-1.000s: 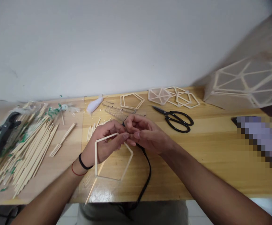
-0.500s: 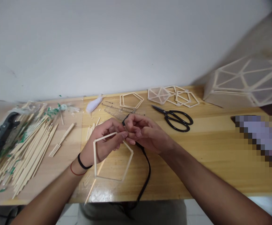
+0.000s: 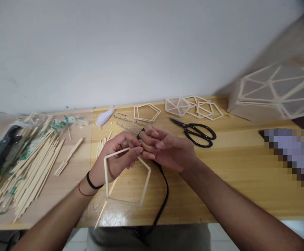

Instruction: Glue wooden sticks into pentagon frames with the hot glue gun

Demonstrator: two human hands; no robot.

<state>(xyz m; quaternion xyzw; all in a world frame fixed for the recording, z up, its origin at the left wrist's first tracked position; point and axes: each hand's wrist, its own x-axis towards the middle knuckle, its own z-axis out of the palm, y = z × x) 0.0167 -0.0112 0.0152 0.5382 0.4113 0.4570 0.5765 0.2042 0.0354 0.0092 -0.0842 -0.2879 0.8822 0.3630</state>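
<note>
Head view: left hand [image 3: 116, 165] pinches the frame [image 3: 106, 179]; right hand [image 3: 170, 150], beside it, curls, contents unclear; twisting could split a joint [image 3: 149, 169].

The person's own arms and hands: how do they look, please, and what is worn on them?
The left hand and the right hand are without gloves. The left forearm has no visible sleeve; around its wrist end go a black band and, nearer the elbow, a thin red band. The right forearm shows no sleeve and nothing worn.
</note>
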